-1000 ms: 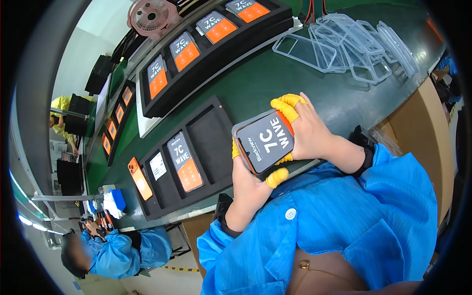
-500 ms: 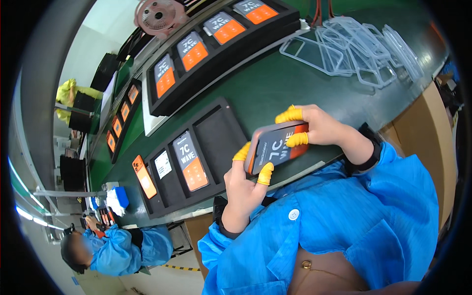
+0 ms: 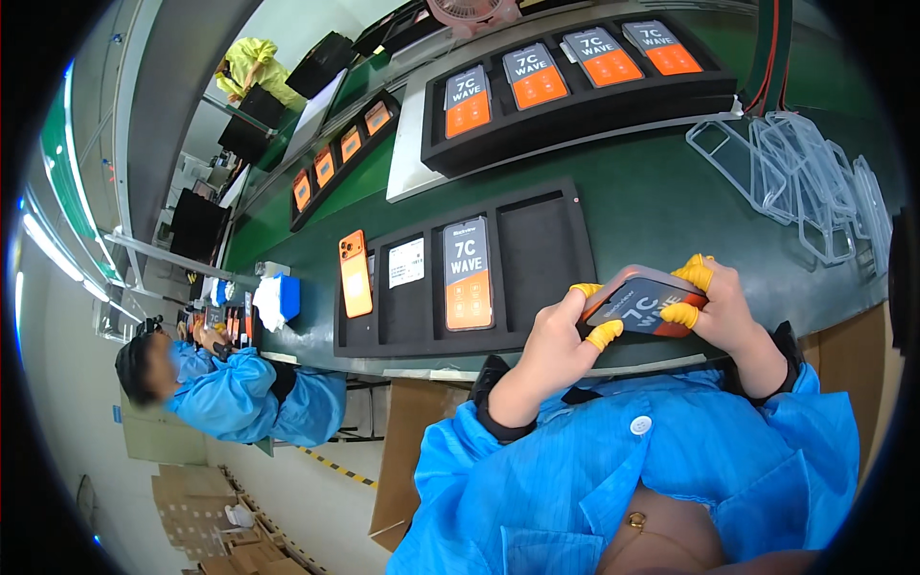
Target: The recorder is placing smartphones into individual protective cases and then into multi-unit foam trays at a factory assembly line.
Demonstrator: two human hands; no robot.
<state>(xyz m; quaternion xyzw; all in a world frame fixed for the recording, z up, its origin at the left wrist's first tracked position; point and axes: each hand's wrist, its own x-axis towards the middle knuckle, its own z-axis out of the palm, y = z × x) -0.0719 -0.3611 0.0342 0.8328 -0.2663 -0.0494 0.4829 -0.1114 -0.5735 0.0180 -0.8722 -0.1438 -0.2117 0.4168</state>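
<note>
Gripping one phone (image 3: 640, 309), the left hand (image 3: 559, 343) and right hand (image 3: 725, 309) (yellow-capped fingertips) clasp its ends.

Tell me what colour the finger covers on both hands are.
Yellow finger cots on both hands, seen in the head view, gripping the phone.

A phone assembly line (green bench (image 3: 661, 206), black phone trays (image 3: 546, 249)).

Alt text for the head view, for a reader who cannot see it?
Both hands, left hand and right hand, with yellow finger cots, hold an orange-edged phone over a green workbench. Ahead lies a black tray with more phones, clear cases to the right, and a co-worker in blue sits far left.
</note>
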